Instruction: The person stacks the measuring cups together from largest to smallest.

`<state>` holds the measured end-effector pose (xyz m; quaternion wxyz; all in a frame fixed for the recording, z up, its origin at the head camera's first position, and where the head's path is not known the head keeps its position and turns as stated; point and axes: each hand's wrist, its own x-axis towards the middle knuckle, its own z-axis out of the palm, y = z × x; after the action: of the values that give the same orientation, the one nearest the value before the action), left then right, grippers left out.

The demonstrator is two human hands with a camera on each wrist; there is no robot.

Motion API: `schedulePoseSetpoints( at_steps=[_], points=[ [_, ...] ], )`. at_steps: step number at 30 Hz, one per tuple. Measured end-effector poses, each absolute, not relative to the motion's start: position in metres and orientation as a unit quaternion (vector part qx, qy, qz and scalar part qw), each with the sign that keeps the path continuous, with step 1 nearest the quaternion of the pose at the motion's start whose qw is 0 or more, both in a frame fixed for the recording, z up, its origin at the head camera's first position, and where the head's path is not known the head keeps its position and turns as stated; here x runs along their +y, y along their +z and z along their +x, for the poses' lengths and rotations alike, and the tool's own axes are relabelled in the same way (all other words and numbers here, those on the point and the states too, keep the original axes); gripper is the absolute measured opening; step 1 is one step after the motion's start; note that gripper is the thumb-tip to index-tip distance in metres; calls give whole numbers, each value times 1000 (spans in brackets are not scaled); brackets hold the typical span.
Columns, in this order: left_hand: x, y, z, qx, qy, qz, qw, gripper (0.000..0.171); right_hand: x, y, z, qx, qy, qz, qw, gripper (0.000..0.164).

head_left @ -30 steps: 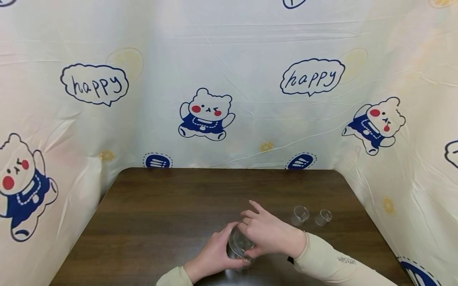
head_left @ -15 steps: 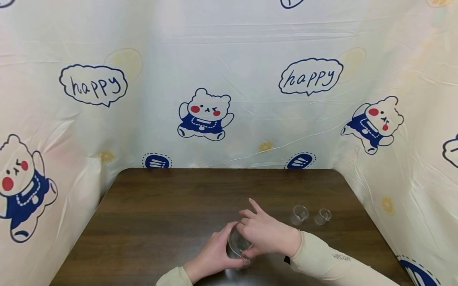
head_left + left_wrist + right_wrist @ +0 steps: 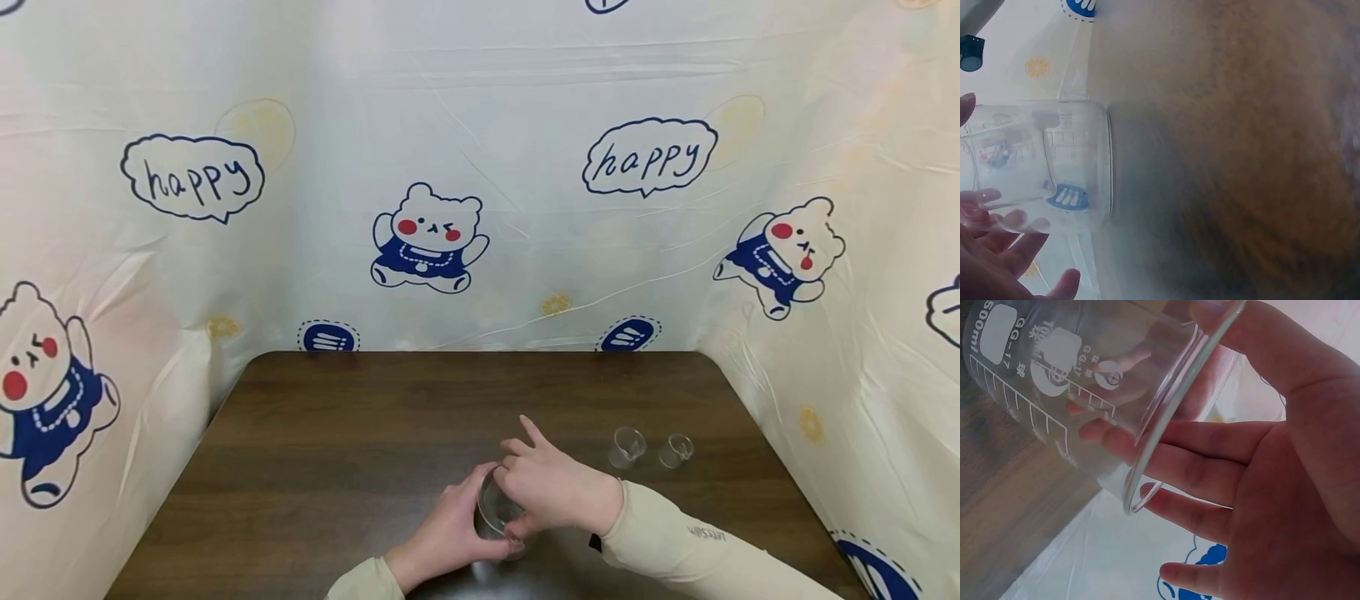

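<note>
A large clear glass beaker (image 3: 491,510), marked 500ml in the right wrist view, stands on the table near its front edge. My left hand (image 3: 450,529) grips it round the side, thumb on the near side and fingers on the far side. Inside sits a smaller 100ml beaker (image 3: 1013,156), slightly tilted, its base apart from the large beaker's floor. My right hand (image 3: 558,487) reaches over the rim and holds the small beaker between thumb and fingers; the exact contact is partly hidden. Its outer fingers (image 3: 1191,515) stay extended outside the large rim.
Two small clear beakers stand on the dark wooden table (image 3: 337,450) at the right: a bigger one (image 3: 627,450) and, farther right, a smaller one (image 3: 677,452). A printed curtain (image 3: 525,100) closes in the back and both sides.
My right hand and forearm have shifted very slightly left. The left hand keeps its hold on the large beaker, which has hardly moved.
</note>
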<state>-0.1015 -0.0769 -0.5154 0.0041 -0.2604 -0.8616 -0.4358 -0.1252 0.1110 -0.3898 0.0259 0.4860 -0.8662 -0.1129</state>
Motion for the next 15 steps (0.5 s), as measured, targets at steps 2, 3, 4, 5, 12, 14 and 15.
schedulePoseSetpoints(
  at_steps=[2, 3, 4, 5, 12, 14, 15],
  points=[
    [-77, -515, -102, -862, -436, -260, 6, 86, 110, -389, -126, -868, -110, 484, 13, 48],
    [-77, -516, -102, -862, -436, -259, 5, 86, 110, -389, -126, -869, -108, 484, 7, 47],
    [-77, -515, -102, -862, -436, -259, 6, 86, 109, -389, -126, -869, -106, 483, 0, 46],
    [-77, -515, -102, -862, -435, -259, 6, 86, 109, -389, -127, -870, -104, 482, -5, 46],
    [-77, -513, -102, -860, -437, -264, -5, 87, 105, -395, -131, -875, -95, 474, -42, 42],
    [-77, -513, -102, -860, -438, -263, -8, 88, 104, -395, -131, -876, -94, 471, -51, 41],
    [-77, -513, -102, -860, -437, -263, -9, 88, 103, -394, -130, -876, -93, 470, -53, 40]
  ],
)
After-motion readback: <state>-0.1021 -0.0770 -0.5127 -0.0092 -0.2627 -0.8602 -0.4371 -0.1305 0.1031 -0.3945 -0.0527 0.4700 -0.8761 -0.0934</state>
